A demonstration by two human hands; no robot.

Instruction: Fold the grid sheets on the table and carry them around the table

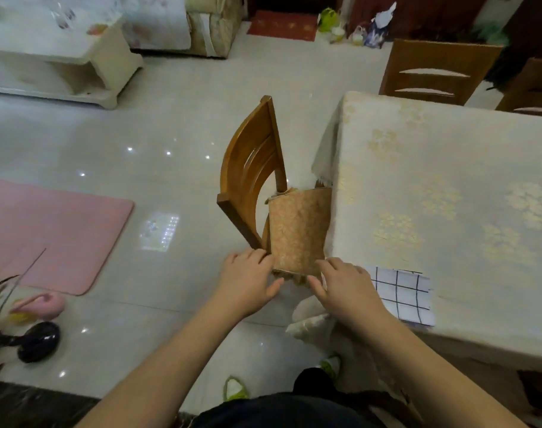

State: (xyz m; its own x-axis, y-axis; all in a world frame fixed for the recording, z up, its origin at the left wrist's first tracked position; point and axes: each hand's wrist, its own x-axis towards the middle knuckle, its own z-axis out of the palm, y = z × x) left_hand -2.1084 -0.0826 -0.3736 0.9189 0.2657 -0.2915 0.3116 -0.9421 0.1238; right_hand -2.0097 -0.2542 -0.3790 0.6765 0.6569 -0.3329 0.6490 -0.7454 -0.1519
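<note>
Hands are off the folded white sheet with black grid lines, which lies at the near corner of the cream-clothed bench. Left hand and right hand, grip loose and empty, hover by the wooden chair's orange seat cushion. Folding looks done; next, I'd judge, is picking the sheet up to carry.

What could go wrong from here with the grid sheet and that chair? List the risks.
1. The grid sheet lies at the corner edge of the table, partly under the right hand; a drag could pull it off.
2. Both hands are at the chair cushion, the left hand too, so the sheet may stay unfolded.
3. The chair blocks the walkway beside the table.
</note>
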